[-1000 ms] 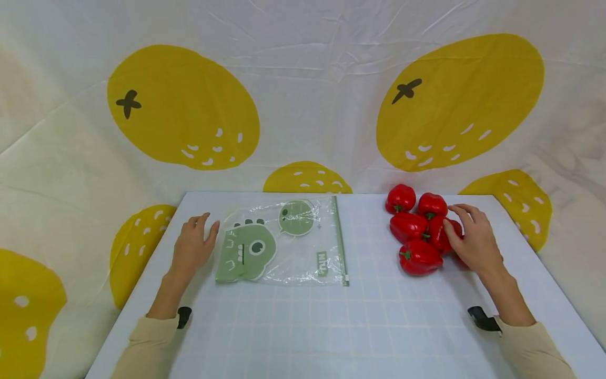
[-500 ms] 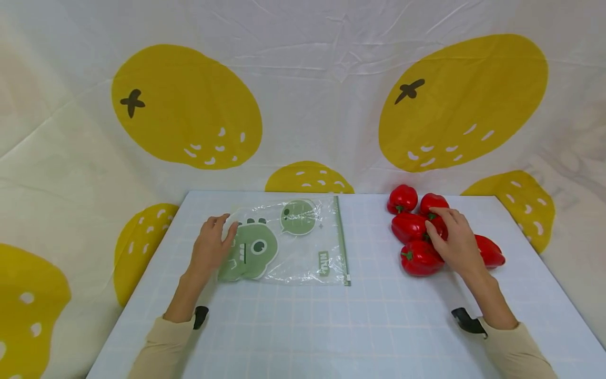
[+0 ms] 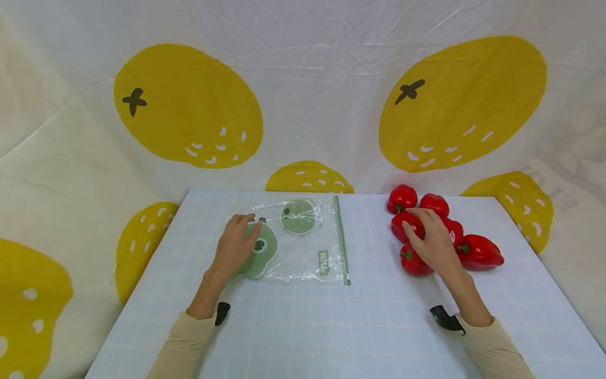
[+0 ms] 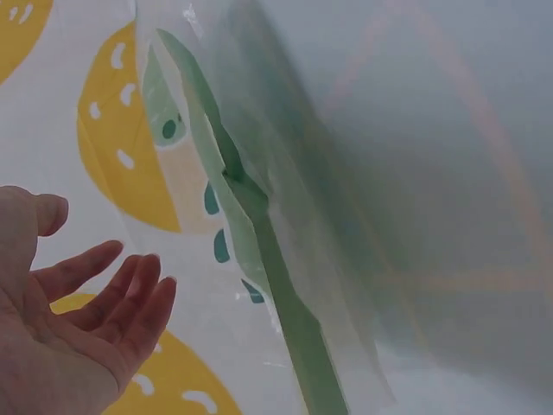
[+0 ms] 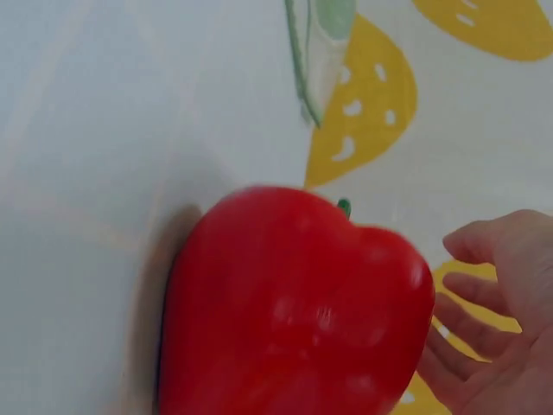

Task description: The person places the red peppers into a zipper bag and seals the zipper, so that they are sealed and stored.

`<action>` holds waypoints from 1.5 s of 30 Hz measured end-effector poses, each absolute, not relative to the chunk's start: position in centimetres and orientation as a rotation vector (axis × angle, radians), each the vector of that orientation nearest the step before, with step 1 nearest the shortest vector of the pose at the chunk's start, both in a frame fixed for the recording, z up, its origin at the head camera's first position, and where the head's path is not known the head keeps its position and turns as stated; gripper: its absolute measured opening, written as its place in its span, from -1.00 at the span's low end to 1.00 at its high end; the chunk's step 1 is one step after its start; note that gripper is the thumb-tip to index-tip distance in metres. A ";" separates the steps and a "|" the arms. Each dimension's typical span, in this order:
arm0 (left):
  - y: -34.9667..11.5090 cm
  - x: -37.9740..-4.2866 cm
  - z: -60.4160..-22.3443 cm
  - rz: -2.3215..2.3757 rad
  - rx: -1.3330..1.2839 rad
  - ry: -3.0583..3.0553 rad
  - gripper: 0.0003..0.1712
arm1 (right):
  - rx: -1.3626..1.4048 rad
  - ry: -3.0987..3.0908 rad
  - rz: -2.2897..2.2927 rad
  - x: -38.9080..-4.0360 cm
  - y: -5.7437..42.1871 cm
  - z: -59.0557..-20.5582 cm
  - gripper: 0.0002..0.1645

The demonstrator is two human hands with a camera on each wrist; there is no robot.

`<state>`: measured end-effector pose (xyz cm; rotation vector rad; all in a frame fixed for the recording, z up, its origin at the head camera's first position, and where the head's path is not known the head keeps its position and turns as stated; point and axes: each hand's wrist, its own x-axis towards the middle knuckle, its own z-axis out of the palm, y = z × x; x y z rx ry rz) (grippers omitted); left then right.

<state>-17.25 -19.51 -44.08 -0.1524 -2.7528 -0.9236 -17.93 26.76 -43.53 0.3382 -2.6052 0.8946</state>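
Head view: the transparent bag [image 3: 298, 258] lies flat on the table [image 3: 312, 326], at seven o'clock from the centre of the view; six red peppers [image 3: 482, 253] are grouped between three and four o'clock. The left hand [image 3: 236, 245] is over the bag's nine-o'clock end, fingers directed to one o'clock. The right hand [image 3: 430, 242] is over the peppers, fingers directed to eleven o'clock; contact cannot be confirmed. The bag should handle as light, limp, slippery film; take hold at the zip strip [image 3: 343, 242] on its three-o'clock side, likely its stiffest part. Left wrist view: the left hand, at eight o'clock, has relaxed fingers and grips nothing; the bag's green end stands at its two o'clock. Right wrist view: the right hand, at four o'clock, has loosely bent fingers and grips nothing; one pepper fills six o'clock. Its glossy skin suggests a firm, smooth, fairly light body; grasp around the broad flanks, not the stem.
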 end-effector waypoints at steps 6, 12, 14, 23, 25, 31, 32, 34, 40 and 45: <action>-17.5 -17.5 -43.9 -0.939 -0.222 -2.707 -0.50 | 0.359 -2.627 0.905 -18.1 25.4 -43.7 -0.34; -15.6 -17.8 -43.9 -0.916 -0.235 -2.726 -0.51 | 0.394 -2.650 0.903 -18.4 23.8 -43.9 -0.41; -15.0 -17.9 -43.9 -0.909 -0.242 -2.726 -0.53 | 0.407 -2.656 0.912 -18.4 23.3 -43.9 -0.42; -12.6 -17.8 -44.0 -0.920 -0.307 -2.734 -0.55 | 0.439 -2.702 0.927 -18.2 21.0 -44.1 -0.43; -12.0 -17.9 -44.0 -0.944 -0.331 -2.735 -0.56 | 0.459 -2.700 0.927 -18.3 20.5 -44.1 -0.42; -10.3 -18.2 -44.3 -0.958 -0.357 -2.765 -0.57 | 0.481 -2.730 0.936 -18.5 19.3 -44.5 -0.41; -10.0 -18.3 -44.4 -0.963 -0.351 -2.774 -0.57 | 0.484 -2.742 0.934 -18.5 19.1 -44.6 -0.42; -9.4 -18.5 -44.6 -0.965 -0.351 -2.779 -0.58 | 0.486 -2.764 0.934 -18.5 18.8 -44.7 -0.42; -7.8 -19.0 -45.1 -1.022 -0.385 -2.752 -0.58 | 0.480 -2.807 0.952 -18.8 18.2 -45.4 -0.42; -6.4 -19.3 -45.3 -1.054 -0.398 -2.724 -0.61 | 0.492 -2.827 0.954 -19.1 17.6 -46.1 -0.43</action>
